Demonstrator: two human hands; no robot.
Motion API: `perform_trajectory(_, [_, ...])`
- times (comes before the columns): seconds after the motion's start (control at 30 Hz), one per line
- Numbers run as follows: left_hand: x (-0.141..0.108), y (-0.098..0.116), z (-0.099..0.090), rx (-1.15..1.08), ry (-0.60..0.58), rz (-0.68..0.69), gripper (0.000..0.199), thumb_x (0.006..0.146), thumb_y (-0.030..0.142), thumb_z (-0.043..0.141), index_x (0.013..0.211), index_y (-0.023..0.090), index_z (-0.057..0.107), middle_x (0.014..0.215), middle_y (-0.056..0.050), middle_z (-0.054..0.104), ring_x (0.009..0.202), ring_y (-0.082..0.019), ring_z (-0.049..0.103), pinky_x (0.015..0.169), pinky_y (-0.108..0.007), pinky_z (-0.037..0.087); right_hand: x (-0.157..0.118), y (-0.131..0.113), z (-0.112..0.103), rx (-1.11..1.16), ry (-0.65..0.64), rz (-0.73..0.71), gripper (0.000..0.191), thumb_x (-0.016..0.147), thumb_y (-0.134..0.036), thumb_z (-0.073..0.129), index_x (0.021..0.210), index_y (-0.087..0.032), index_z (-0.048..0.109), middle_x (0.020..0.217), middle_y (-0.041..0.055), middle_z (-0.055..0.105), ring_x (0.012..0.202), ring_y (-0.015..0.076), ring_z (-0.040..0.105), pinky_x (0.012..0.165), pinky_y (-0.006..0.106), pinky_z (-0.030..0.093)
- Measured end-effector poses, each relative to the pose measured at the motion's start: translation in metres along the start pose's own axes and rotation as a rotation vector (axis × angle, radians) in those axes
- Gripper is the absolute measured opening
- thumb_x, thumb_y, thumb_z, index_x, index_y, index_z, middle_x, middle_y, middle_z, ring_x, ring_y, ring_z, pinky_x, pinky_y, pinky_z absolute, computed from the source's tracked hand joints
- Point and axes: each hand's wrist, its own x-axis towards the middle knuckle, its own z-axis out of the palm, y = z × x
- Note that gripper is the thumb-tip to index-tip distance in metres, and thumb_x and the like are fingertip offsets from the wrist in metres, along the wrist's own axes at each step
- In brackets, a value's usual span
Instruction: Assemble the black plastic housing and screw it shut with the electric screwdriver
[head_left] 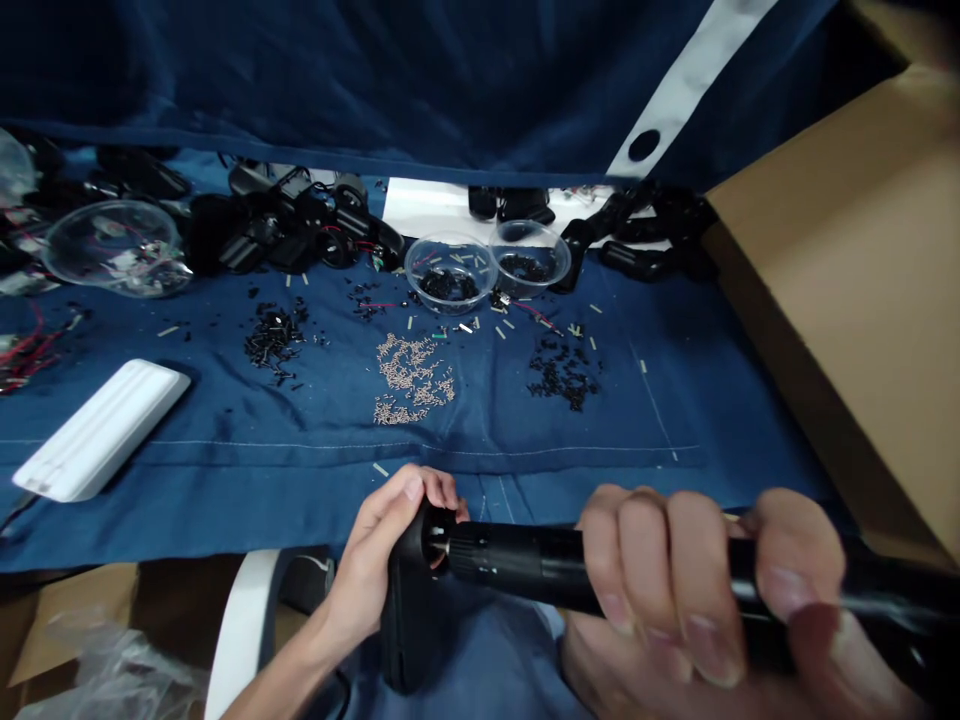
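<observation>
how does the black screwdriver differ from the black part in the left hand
The screwdriver runs across the picture, while the black part stands roughly upright. The right hand grips the screwdriver; the left hand holds the black part. Both are black.

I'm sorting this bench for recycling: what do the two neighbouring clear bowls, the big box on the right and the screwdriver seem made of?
Bowls: probably thin, glossy plastic; see-through, with bright rims.
Box: likely matte cardboard, judging by its flat tan panels.
Screwdriver: smooth black casing with soft highlights, plastic or coated metal; its pale, shiny bit looks like metal.
</observation>
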Motion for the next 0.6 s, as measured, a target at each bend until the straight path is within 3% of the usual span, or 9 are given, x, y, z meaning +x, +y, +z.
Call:
perform_trajectory(0.1, [-0.009, 0.02, -0.011, 0.326, 0.127, 0.093, 0.028, 0.095, 0.046, 0.065, 0.088, 0.021, 0.071, 0.1, -0.007, 0.068, 0.089, -0.025, 0.066, 0.072, -0.03, 0.051, 0.005, 0.004, -0.004, 0.015, 0.0, -0.027, 0.045, 0.09, -0.036, 0.08, 0.069, -0.023, 0.043, 0.046, -0.0108, 0.05, 0.035, 0.01, 0.044, 0.044, 0.025, 0.042])
perform_trajectory(0.23, [-0.016, 0.051, -0.041, 0.899, 0.528, 0.482, 0.02, 0.092, 0.045, 0.069, 0.097, 0.027, 0.073, 0.11, -0.006, 0.071, 0.113, -0.03, 0.063, 0.105, -0.038, 0.045, 0.024, 0.019, -0.014, 0.013, 0.07, -0.228, 0.031, 0.085, -0.03, 0.071, 0.07, -0.022, 0.046, 0.052, -0.009, 0.054, 0.034, 0.0078, 0.04, 0.043, 0.025, 0.042])
perform_trajectory(0.3, [-0.014, 0.058, -0.061, 1.119, 0.668, 0.601, 0.032, 0.09, 0.048, 0.071, 0.116, 0.029, 0.07, 0.126, -0.006, 0.066, 0.127, -0.034, 0.057, 0.117, -0.043, 0.037, 0.034, 0.025, -0.021, -0.046, 0.154, -0.298, 0.022, 0.08, -0.026, 0.065, 0.069, -0.022, 0.047, 0.052, -0.008, 0.052, 0.035, 0.0084, 0.039, 0.043, 0.025, 0.042])
perform_trajectory(0.33, [-0.011, 0.059, -0.071, 1.208, 0.683, 0.616, 0.044, 0.089, 0.05, 0.071, 0.126, 0.029, 0.066, 0.135, -0.008, 0.063, 0.132, -0.036, 0.054, 0.119, -0.045, 0.035, 0.038, 0.027, -0.026, -0.079, 0.218, -0.326, 0.019, 0.078, -0.024, 0.063, 0.068, -0.022, 0.046, 0.051, -0.0077, 0.051, 0.035, 0.0087, 0.039, 0.042, 0.024, 0.041])
perform_trajectory(0.47, [-0.005, 0.049, -0.097, 1.4, 0.704, 0.478, 0.079, 0.084, 0.065, 0.068, 0.147, 0.021, 0.05, 0.144, -0.018, 0.058, 0.131, -0.042, 0.056, 0.109, -0.05, 0.044, 0.052, 0.023, -0.047, -0.169, 0.462, -0.464, 0.017, 0.072, -0.023, 0.058, 0.064, -0.023, 0.043, 0.049, -0.0076, 0.046, 0.034, 0.0093, 0.035, 0.039, 0.023, 0.035])
perform_trajectory(0.53, [-0.007, 0.042, -0.1, 1.488, 0.786, 0.286, 0.081, 0.082, 0.074, 0.064, 0.139, 0.017, 0.057, 0.126, -0.021, 0.068, 0.118, -0.046, 0.062, 0.093, -0.051, 0.049, 0.059, 0.017, -0.059, -0.199, 0.557, -0.528, 0.02, 0.071, -0.023, 0.057, 0.063, -0.023, 0.039, 0.049, -0.0072, 0.045, 0.035, 0.0093, 0.035, 0.039, 0.023, 0.035])
perform_trajectory(0.6, [-0.011, 0.038, -0.099, 1.559, 0.828, 0.106, 0.074, 0.08, 0.079, 0.062, 0.121, 0.018, 0.067, 0.097, -0.017, 0.074, 0.1, -0.048, 0.068, 0.077, -0.046, 0.048, 0.066, 0.014, -0.07, -0.224, 0.619, -0.596, 0.02, 0.07, -0.022, 0.056, 0.062, -0.023, 0.037, 0.048, -0.0071, 0.044, 0.036, 0.0095, 0.035, 0.039, 0.022, 0.034])
